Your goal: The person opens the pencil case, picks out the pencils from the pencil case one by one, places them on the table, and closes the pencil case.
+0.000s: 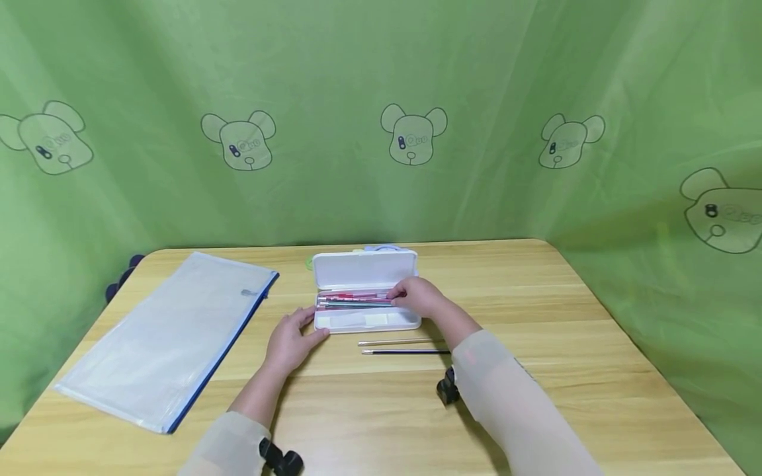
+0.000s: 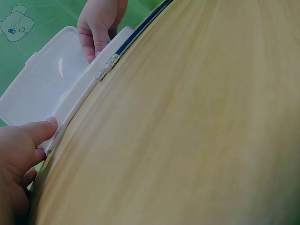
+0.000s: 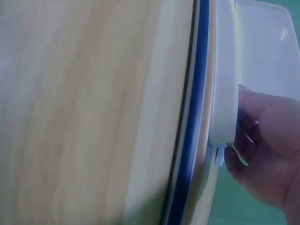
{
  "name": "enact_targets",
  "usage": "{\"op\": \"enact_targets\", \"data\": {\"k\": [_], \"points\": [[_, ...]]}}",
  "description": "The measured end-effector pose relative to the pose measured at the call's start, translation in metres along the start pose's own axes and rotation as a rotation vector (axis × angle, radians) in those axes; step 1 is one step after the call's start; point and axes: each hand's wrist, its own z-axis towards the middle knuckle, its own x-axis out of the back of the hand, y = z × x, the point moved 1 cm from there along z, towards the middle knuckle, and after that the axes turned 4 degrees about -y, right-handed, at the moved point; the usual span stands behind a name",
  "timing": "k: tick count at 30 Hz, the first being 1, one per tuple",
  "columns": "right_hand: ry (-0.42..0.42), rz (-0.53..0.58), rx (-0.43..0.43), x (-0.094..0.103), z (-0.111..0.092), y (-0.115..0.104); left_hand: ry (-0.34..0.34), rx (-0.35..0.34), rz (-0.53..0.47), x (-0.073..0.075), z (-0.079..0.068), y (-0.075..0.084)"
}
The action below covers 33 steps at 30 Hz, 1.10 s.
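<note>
A white pencil case lies with its lid raised on the table. Several pencils, pink, red and dark green, lie inside. My left hand holds the case's left front corner, thumb at the front edge and fingers along the left side. Over the case's right end, my right hand reaches in with bent fingers and pinches at the pencils' ends; the case wall hides its fingertips in the right wrist view. In front of the case lie a pale pencil and a dark blue pencil, side by side.
On the left of the table lies a translucent zip pouch with a blue edge. Behind the raised lid, a light blue item and a green item show partly. A green curtain hangs behind the table.
</note>
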Motion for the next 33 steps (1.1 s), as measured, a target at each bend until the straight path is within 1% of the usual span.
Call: {"op": "enact_targets", "data": {"k": [7,10,14,17,21,25,30,33], "points": [[0.015,0.043,-0.002,0.003,-0.005,0.005,-0.002,-0.005,-0.004,-0.001,-0.001,0.001],[0.027,0.067,0.013,0.007,-0.008,0.007,-0.001,-0.006,0.002,-0.001,0.0,0.001],[0.049,0.073,0.054,0.016,-0.016,0.011,-0.004,-0.003,0.009,0.0,0.0,0.001],[0.07,0.085,0.075,0.022,-0.026,0.014,-0.008,0.002,0.009,0.001,0.001,0.002],[0.088,0.115,0.073,0.031,-0.042,0.018,-0.011,0.005,0.007,0.003,0.0,0.002],[0.105,0.105,0.086,0.038,-0.06,0.023,-0.011,0.004,0.006,0.003,0.0,0.003],[0.122,0.096,0.12,0.04,-0.081,0.033,-0.01,0.0,0.008,0.002,-0.001,0.002],[0.12,0.094,0.121,0.038,-0.094,0.04,-0.004,-0.026,0.018,0.001,-0.001,0.001]]}}
